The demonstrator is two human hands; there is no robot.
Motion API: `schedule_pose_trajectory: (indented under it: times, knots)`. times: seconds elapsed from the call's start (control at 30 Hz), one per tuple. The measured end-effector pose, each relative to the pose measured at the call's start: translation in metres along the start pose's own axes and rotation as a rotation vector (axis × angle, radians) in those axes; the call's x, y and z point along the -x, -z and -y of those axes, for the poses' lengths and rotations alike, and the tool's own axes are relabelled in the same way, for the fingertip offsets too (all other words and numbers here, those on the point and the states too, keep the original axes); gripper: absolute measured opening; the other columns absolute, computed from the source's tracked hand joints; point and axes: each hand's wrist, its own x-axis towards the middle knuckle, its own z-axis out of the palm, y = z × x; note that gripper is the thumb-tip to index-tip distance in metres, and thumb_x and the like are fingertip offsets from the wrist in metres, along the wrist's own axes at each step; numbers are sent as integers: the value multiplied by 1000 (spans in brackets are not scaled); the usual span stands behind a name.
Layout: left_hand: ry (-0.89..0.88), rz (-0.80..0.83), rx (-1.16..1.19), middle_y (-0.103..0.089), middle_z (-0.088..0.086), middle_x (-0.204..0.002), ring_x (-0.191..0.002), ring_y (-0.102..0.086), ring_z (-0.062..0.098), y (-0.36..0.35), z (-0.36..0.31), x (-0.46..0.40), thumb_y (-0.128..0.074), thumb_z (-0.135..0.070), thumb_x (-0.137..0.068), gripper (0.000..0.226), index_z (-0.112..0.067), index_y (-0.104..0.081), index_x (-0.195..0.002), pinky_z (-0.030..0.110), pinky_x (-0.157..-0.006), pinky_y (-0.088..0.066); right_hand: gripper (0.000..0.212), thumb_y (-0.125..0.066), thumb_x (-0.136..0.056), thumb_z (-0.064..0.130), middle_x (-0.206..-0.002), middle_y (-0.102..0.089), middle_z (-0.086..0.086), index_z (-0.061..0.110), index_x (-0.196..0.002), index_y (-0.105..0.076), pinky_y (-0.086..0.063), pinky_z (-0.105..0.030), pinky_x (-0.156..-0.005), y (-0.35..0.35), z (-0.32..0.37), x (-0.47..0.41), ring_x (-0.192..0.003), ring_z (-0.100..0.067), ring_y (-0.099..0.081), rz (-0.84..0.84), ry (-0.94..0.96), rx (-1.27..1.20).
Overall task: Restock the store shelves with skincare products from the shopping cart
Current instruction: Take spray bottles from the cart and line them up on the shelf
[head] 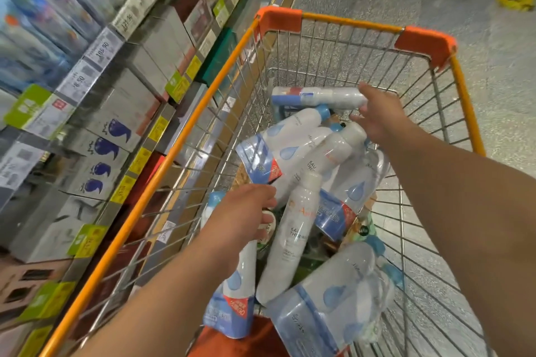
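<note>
While both hands are down inside the shopping cart (185,136), no product is seen leaving it. The right hand (380,119) is reached to the far end of the basket, its fingers closing on the end of a shrink-wrapped spray pack (316,97) that lies crosswise on top of the load; the grip appears partial, and whether the pack is fully grasped cannot be told. The left hand (240,217) is set on the near left of the pile, fingers curled over the top of a white bottle (240,275) bearing a blue drop mark; it is judged to be grasping that bottle, though the fingertips are hidden.

Between the hands a single thermal-water spray can (293,240) lies slanted across the heap. Around it several wrapped multipacks of drop-marked bottles (333,293) are piled loosely, some leaning on one another.

To the left of the cart, the store shelves (95,72) are seen filled with boxed goods behind price tags (100,49); the view there is blurred, and no gap intended for these products can be identified.

Progress is judged early: the cart is well loaded, nothing from it is identifiable on the shelves, and most of the restocking appears left to do. A pick-up is judged to be the step in hand.
</note>
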Motion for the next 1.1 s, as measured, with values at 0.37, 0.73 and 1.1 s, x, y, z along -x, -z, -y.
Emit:
schedule_pose_trajectory:
  times: [0.37, 0.73, 1.1]
  knots:
    - [6, -11, -36, -73, -5, -108, -104, -71, 21, 5, 5, -11, -62, -34, -99, 17, -24, -68, -111, 45, -98, -57, 37, -69, -92, 11, -104, -62, -12, 6, -128, -59, -44, -15, -40, -4, -9, -6, -75, -16, -59, -97, 141, 240]
    - [-50, -22, -18, -74, 3, -112, -100, -71, 25, 19, -7, 34, -62, -32, -97, 19, -19, -70, -107, 45, -97, -55, 36, -70, -94, 25, -112, -60, 5, 14, -126, -59, -39, -21, -82, -45, 64, 91, -99, -13, -55, -88, 718, 541]
    - [-375, -160, 152, -74, -13, -102, -94, -69, 3, 31, -28, 131, -59, -35, -98, 13, -38, -72, -97, 27, -86, -57, 35, -56, -103, 16, -122, -53, 11, 14, -137, -51, -40, -2, -89, -43, 106, 282, -98, 21, -50, -182, 767, -16]
